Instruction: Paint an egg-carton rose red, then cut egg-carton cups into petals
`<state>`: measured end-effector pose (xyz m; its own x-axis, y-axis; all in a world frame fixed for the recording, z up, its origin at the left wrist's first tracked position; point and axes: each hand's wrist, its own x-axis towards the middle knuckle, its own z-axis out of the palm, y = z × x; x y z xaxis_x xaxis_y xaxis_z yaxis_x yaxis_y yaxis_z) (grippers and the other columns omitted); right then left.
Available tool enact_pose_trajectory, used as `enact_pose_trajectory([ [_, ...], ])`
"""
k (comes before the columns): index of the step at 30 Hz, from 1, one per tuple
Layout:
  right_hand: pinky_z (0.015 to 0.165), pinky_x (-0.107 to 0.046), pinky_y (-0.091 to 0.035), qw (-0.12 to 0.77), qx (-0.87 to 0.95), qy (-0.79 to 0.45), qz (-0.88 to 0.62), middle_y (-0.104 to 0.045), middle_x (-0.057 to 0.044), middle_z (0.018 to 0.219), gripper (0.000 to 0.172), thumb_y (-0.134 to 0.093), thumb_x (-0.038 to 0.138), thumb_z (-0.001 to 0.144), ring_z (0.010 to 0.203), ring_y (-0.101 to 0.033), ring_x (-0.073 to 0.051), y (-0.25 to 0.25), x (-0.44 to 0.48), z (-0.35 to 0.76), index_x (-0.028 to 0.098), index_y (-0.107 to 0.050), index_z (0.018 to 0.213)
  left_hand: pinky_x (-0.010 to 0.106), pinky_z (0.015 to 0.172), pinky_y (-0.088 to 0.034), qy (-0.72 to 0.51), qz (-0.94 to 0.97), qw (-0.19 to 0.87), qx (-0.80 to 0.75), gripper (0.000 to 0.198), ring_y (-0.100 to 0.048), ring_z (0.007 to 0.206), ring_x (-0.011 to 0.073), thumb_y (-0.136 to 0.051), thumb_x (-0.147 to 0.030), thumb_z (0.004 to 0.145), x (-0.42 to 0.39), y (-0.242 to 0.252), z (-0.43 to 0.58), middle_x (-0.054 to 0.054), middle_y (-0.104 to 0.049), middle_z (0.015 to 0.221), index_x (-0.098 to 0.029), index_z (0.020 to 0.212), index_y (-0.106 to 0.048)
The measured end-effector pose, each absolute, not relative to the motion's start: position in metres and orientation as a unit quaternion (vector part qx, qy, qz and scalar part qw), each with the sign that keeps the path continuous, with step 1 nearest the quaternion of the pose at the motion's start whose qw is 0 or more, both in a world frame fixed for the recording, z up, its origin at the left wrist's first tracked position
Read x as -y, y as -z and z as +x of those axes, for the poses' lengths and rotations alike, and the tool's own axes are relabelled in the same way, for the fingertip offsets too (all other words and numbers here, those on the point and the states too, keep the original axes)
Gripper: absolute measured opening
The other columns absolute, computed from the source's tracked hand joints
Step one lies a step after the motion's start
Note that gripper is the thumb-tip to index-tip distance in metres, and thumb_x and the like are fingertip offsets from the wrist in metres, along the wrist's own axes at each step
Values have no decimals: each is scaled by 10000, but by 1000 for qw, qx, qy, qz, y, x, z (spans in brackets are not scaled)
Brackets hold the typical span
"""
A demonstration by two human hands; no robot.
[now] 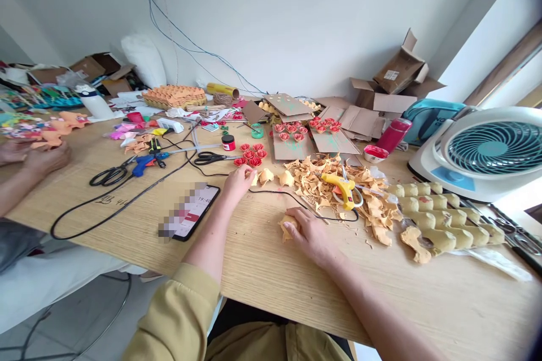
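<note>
My left hand reaches over the table with its fingers closed at a pale egg-carton cup, mostly hidden behind the fingertips. Just right of it stand two more cut egg-carton cups, one yellowish and another. Nearer the table's front edge, my right hand rests with its fingers curled round an orange egg-carton piece. Beyond that hand lies a heap of torn orange carton scraps, with a yellow glue gun on it. Several red paper flowers are behind my left hand.
A phone, black scissors and a blue glue gun lie to the left, among looping black cables. Uncut egg carton and a fan stand right. Another person's hands hold orange carton at far left.
</note>
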<state>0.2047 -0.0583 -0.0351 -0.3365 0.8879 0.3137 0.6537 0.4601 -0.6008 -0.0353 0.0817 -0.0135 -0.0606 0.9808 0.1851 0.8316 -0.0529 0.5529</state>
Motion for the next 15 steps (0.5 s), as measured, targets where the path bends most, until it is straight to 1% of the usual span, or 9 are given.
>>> enact_pose_trajectory([
  [4, 1046, -437, -508, 307, 803, -146, -489, -655, -140, 1306, 312, -484, 368, 1022, 1193, -636, -261, 42, 58, 203, 188, -635, 1228, 338, 850, -493, -228, 659, 107, -709, 281, -691, 1022, 281, -520, -402, 942, -80, 11, -32, 121, -760, 1050, -208, 1052, -691],
  [8, 1052, -481, -523, 310, 810, -111, -485, -613, -157, 1380, 359, -537, 335, 992, 1243, -607, -298, 42, 61, 202, 167, -597, 1302, 377, 876, -495, -206, 650, 76, -727, 345, -682, 1071, 315, -493, -453, 951, -76, 7, -29, 149, -750, 1111, -197, 1069, -694],
  [13, 1035, -515, -544, 312, 818, -89, -476, -608, -168, 1384, 385, -586, 299, 960, 1239, -611, -315, 41, 64, 201, 166, -579, 1321, 486, 917, -488, -189, 632, 38, -751, 458, -646, 1116, 398, -509, -560, 923, -73, 9, -27, 211, -725, 1124, -161, 1041, -700],
  [15, 1032, -511, -549, 317, 820, -85, -469, -613, -169, 1373, 387, -592, 291, 957, 1237, -612, -310, 40, 65, 201, 166, -572, 1323, 510, 919, -492, -212, 620, 8, -756, 477, -637, 1119, 411, -529, -574, 909, -72, 4, -27, 219, -712, 1129, -152, 1058, -691],
])
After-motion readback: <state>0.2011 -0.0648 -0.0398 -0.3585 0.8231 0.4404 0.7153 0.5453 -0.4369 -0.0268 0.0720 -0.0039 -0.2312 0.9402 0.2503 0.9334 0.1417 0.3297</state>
